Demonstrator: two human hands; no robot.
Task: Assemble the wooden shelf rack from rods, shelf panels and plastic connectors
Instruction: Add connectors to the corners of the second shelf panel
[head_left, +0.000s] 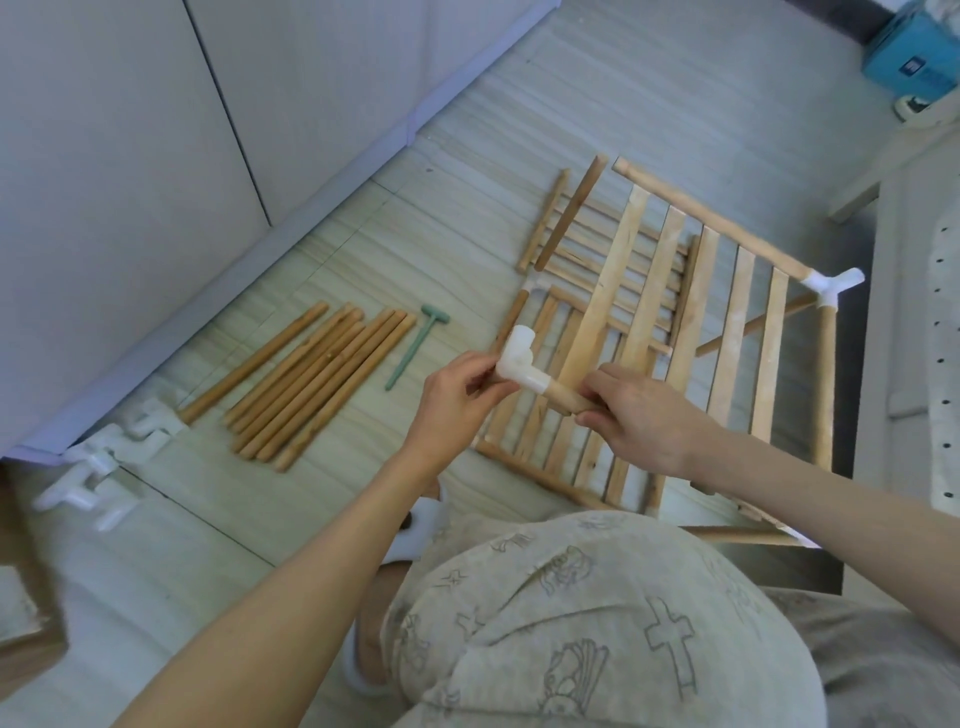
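Gripping white plastic connector (519, 364) w/ left hand (457, 400); right hand (639, 415) pinches round wooden rod (569, 399).

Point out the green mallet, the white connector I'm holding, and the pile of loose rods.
green mallet (411, 347), head view, middle of its handle
white connector (518, 362), head view, its central body
loose rods (317, 382), head view, middle of the bundle

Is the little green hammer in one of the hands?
No, the green hammer lies on the floor beside the loose rods, apart from both hands.
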